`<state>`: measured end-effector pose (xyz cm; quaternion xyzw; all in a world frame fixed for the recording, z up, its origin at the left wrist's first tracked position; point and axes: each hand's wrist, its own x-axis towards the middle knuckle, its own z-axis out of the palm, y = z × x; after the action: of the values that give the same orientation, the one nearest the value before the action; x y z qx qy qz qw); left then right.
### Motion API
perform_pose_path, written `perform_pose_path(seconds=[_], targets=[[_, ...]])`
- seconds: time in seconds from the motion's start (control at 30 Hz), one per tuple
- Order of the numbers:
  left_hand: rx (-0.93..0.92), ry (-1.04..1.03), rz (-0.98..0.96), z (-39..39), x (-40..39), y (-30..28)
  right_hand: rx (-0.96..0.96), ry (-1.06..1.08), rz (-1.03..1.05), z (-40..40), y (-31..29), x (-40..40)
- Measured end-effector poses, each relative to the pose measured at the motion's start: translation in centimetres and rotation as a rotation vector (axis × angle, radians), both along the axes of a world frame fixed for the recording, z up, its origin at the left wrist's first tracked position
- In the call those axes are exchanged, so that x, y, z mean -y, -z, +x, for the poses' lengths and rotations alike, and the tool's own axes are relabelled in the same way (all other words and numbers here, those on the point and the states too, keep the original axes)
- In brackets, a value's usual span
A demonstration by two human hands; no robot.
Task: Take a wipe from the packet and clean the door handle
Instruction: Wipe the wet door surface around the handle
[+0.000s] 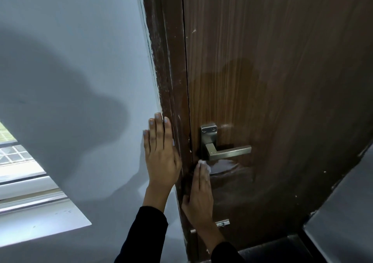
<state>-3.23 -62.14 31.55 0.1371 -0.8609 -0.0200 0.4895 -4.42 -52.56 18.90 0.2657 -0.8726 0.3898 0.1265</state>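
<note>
A brushed-metal lever door handle point(228, 151) sticks out to the right from its plate on a dark brown wooden door point(282, 80). My right hand point(198, 194) presses a small white wipe point(204, 164) flat against the door just below the handle's base, and a wet smear shows on the wood there. My left hand point(161, 151) lies flat with fingers spread on the wall and the door frame point(171, 80), to the left of the handle. The wipe packet is not in view.
A pale blue-grey wall point(70, 60) fills the left side, with a window and white sill point(40, 218) at lower left. A grey surface point(347, 212) stands at lower right. A small metal latch point(222, 223) sits low on the door.
</note>
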Motion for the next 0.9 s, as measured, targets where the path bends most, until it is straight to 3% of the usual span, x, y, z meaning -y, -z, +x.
perform_pose_path(seconds=[0.13,0.37,0.6,0.77,0.9], targets=[[-0.015,0.012,0.022,-0.1,-0.3,0.0,-0.032,-0.102,0.079,1.1,1.1,0.4],[-0.038,0.018,0.036,-0.3,-0.4,0.4,0.039,0.066,-0.049,0.3,0.4,-0.4],[-0.060,-0.008,0.048,-1.0,-0.6,1.3,0.035,-0.047,0.027,0.9,1.3,-0.1],[-0.093,-0.026,0.040,-1.5,-0.6,1.5,0.118,0.056,-0.110,0.5,0.1,-0.1],[-0.155,-0.037,0.045,-2.1,-1.2,1.4,0.052,-0.044,-0.043,0.5,-0.2,-0.1]])
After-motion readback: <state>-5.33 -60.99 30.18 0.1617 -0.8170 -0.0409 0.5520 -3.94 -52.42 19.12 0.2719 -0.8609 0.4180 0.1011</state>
